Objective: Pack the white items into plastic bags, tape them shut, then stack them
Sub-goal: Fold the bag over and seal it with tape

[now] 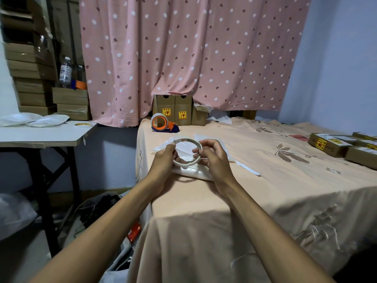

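Note:
Both hands hold a thin roll of tape [186,140] above the peach-clothed table [265,180]. My left hand [165,158] grips the roll's left rim, and my right hand [212,154] pinches its right rim with the fingers. Under the roll lies a white item in a plastic bag [193,170], partly hidden by my hands. More clear plastic bags [210,139] lie flat just behind it. Two bagged white items [32,119] rest on the grey side table [40,135] at the left.
An orange and blue tape dispenser [163,123] stands at the table's far left corner, before brown cartons [175,110]. Labelled cartons [342,146] sit at the right edge. A second tape roll [82,125] lies on the side table. Stacked boxes [30,78] and a bottle [65,72] fill the left.

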